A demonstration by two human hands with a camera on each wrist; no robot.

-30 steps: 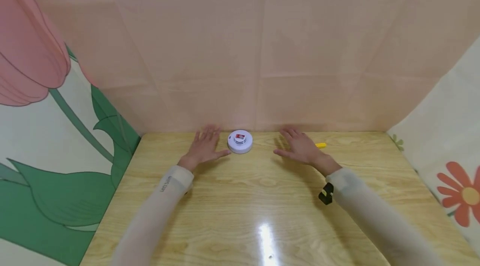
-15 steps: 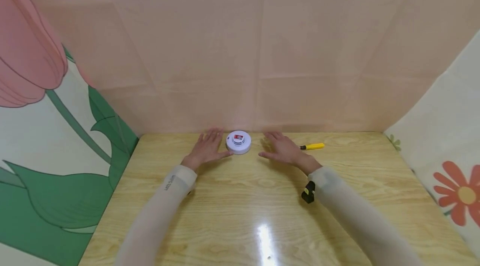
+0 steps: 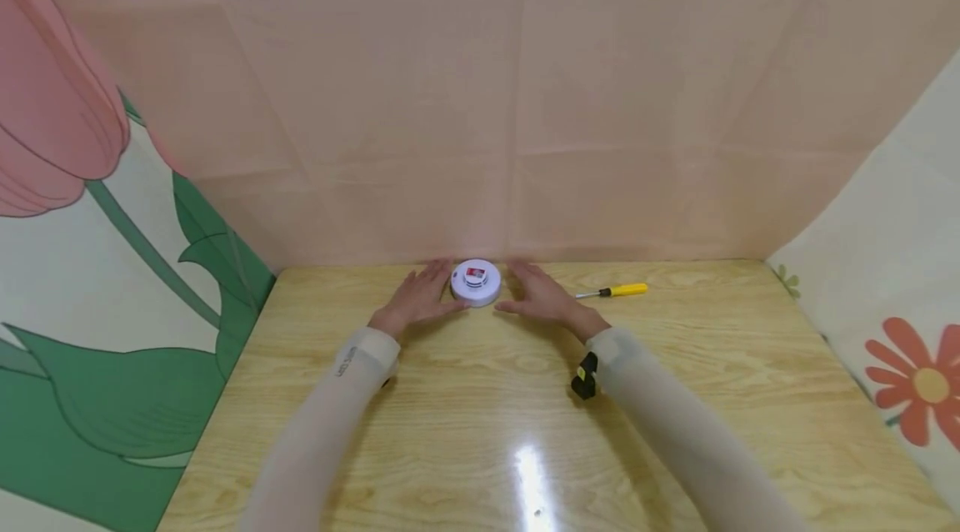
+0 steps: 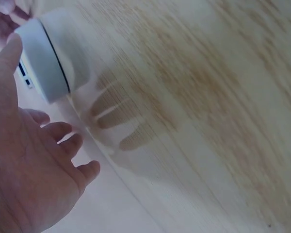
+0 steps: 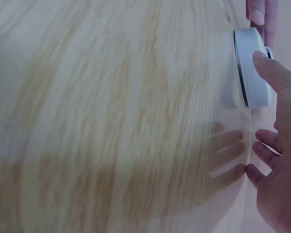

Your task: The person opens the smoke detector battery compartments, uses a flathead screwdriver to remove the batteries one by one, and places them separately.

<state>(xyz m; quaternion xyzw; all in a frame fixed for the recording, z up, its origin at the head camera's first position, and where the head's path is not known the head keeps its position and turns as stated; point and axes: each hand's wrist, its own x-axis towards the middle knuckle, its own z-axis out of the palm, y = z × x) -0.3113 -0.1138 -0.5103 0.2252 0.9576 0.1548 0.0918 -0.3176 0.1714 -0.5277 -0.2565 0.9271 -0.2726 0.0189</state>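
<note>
A round white smoke detector with a red label on its raised centre sits at the far edge of the wooden table. My left hand is spread along its left side, thumb near the front rim. On the other side my right hand is spread too, its fingers close to the rim but nothing gripped. In the left wrist view the detector lies beyond the left thumb; whether skin touches it I cannot tell. The right wrist view shows the detector just past the right thumb.
Right of the right hand lies a screwdriver with a yellow handle and thin metal shaft. A pink cloth hangs behind the table's far edge. Flower-printed cloths stand at both sides.
My right hand has moved left, away from the screwdriver and up to the detector, uncovering the screwdriver's shaft. The left hand has shifted slightly right, closer to the detector.
</note>
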